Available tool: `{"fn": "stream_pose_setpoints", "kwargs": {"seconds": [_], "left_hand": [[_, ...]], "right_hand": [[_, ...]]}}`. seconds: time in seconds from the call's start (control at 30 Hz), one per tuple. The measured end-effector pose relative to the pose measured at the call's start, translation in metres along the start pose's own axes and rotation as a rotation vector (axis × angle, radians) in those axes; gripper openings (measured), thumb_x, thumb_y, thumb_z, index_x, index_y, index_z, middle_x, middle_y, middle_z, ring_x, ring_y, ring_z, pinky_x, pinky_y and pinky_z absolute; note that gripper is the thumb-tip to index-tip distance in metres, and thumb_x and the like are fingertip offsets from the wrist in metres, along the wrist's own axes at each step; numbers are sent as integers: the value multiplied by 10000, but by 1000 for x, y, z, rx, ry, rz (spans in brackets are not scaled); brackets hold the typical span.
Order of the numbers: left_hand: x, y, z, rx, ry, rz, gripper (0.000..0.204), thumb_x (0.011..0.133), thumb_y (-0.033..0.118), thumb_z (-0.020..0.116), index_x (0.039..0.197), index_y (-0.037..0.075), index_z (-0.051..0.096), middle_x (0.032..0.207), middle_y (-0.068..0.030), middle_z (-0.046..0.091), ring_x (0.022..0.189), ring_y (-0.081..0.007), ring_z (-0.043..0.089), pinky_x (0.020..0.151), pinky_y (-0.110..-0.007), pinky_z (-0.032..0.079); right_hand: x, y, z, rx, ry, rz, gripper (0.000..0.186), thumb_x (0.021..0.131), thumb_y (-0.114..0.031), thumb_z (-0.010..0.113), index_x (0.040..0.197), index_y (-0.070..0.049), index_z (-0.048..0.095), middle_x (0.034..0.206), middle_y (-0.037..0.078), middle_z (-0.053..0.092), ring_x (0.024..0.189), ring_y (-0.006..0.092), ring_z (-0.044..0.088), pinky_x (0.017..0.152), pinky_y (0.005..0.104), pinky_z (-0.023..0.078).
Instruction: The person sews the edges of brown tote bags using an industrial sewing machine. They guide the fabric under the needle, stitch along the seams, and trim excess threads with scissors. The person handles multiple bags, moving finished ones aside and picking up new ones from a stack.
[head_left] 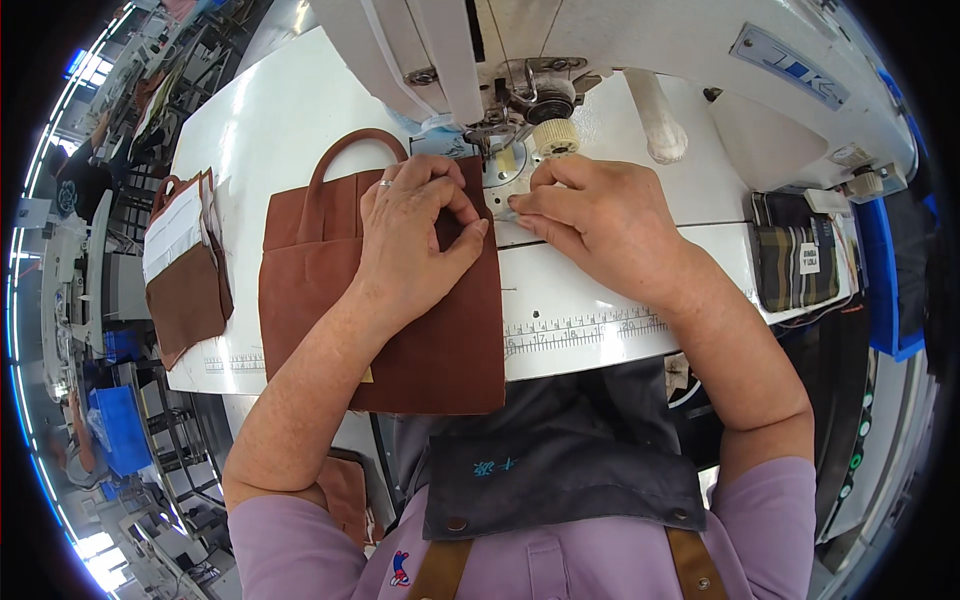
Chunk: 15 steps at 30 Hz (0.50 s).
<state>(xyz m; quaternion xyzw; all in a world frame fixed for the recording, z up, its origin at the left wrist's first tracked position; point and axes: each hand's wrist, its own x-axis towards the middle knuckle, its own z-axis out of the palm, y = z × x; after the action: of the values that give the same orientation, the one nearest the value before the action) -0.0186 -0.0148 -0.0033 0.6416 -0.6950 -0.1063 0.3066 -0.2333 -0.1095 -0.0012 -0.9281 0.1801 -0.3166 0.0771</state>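
A brown leather bag piece (430,350) with a rounded handle (335,150) lies on the sewing table. Over its upper right part is my left hand (415,225), wearing a ring. The thumb and forefinger come together at the piece's right edge; anything between them is too small to name. Just right of that edge, my right hand (600,215) pinches its fingertips together beside the needle plate (505,195). What it holds, if anything, I cannot make out. The sewing machine's needle area (490,140) stands just beyond both hands.
A cream knurled knob (556,138) sits on the machine above my right hand. Another brown bag piece with white lining (185,270) lies at the left. Striped fabric (795,265) rests at the right. A printed ruler (580,330) runs along the table's front.
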Motion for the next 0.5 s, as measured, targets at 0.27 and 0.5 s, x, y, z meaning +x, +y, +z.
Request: {"fn": "stream_pose_setpoints", "kwargs": {"seconds": [0.27, 0.5], "left_hand": [[0, 3, -1, 40, 6, 34, 168, 783, 112, 790, 871, 75, 651, 1167, -53, 606, 1123, -265, 577, 958, -418, 408], [-1, 2, -2, 38, 11, 27, 181, 799, 124, 797, 910, 75, 662, 1160, -51, 609, 1136, -266, 583, 977, -436, 409]], "right_hand": [[1, -3, 0, -69, -30, -58, 73, 800, -172, 728, 793, -110, 691, 837, 18, 622, 682, 227, 668, 563, 381, 534], [3, -9, -4, -193, -48, -125, 89, 735, -142, 682, 817, -106, 685, 858, 22, 610, 696, 198, 660, 559, 352, 532]]}}
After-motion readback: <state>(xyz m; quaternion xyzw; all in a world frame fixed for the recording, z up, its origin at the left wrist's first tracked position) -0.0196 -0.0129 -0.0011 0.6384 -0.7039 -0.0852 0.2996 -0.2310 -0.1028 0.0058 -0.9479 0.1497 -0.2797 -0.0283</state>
